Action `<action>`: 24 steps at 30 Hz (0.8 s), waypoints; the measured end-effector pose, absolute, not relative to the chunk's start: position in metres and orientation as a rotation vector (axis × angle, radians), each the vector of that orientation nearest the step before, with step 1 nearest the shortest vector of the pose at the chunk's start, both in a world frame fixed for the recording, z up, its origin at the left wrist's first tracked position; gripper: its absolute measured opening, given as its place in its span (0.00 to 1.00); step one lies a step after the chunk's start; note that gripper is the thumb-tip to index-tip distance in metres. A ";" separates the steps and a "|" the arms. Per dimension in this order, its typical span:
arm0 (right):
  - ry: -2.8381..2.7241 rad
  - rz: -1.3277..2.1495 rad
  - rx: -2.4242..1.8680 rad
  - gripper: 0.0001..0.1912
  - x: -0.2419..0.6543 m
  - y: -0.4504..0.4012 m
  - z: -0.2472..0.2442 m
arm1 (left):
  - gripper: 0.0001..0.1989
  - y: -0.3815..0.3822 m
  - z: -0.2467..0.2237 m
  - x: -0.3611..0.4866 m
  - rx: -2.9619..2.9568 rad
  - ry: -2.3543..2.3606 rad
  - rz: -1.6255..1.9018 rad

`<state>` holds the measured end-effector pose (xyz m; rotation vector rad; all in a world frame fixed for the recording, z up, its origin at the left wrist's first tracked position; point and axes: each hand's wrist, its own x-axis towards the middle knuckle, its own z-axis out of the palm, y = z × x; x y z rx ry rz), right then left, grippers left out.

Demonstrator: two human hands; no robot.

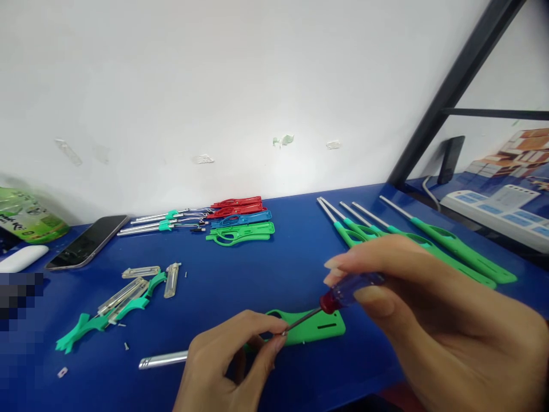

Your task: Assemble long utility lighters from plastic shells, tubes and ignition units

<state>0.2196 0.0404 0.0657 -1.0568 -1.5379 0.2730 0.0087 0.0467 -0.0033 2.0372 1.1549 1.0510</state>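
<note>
My right hand (pixel 433 320) grips a small screwdriver (pixel 349 290) by its clear bluish handle with a red collar. Its shaft slants down to the left. At the tip, the thumb and index finger of my left hand (pixel 240 355) pinch a tiny metal screw (pixel 284 333), mostly covered by the fingers. Under both hands a green long-necked lighter (pixel 317 329) lies on the blue table, its handle to the right. The lighter's silver tube (pixel 163 359) sticks out to the left of my left hand, which hides its middle.
Left lie teal plastic parts (pixel 88 326), clear fuel tanks (pixel 122 297) and loose screws (pixel 126 346). Behind are a phone (pixel 88 243), a green bottle (pixel 32 214), metal tubes (pixel 141 230) and coloured lighter shells (pixel 242 232). Several green lighters (pixel 463 249) and a power strip (pixel 497 214) lie right.
</note>
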 end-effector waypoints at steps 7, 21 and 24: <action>-1.541 0.288 -1.075 0.03 0.217 0.041 0.065 | 0.06 0.045 -0.003 0.009 2.035 1.164 1.057; -1.610 0.255 -1.069 0.12 0.223 0.044 0.063 | 0.05 0.040 0.001 0.016 1.707 1.169 1.086; -1.621 0.288 -1.059 0.12 0.222 0.045 0.063 | 0.05 0.039 0.003 0.017 1.578 1.202 1.090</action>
